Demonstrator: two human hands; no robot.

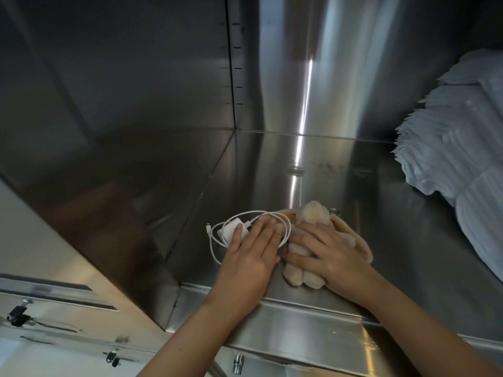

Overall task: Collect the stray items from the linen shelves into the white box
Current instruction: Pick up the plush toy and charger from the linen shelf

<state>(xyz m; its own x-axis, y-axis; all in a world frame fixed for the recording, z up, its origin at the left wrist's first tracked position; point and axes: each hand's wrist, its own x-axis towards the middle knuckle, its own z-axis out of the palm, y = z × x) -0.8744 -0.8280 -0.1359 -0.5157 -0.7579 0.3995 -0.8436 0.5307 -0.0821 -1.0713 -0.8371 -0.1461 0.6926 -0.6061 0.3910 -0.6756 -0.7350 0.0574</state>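
Charger point(231, 227) with coiled white cable point(214, 247): left hand point(251, 258) lies flat on both, fingers straight. Right hand point(328, 255) is spread over the beige plush toy point(313, 213), just right of the charger. Both lie on the steel shelf point(326, 164). Folded linen stack point(449, 145) sits well right of the charger.

The head camera (the only view) looks forward and down, close, into a steel shelf point(340, 170) compartment.

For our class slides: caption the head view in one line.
Steel shelf: left hand on white charger, right hand on plush toy, folded linen nearby.
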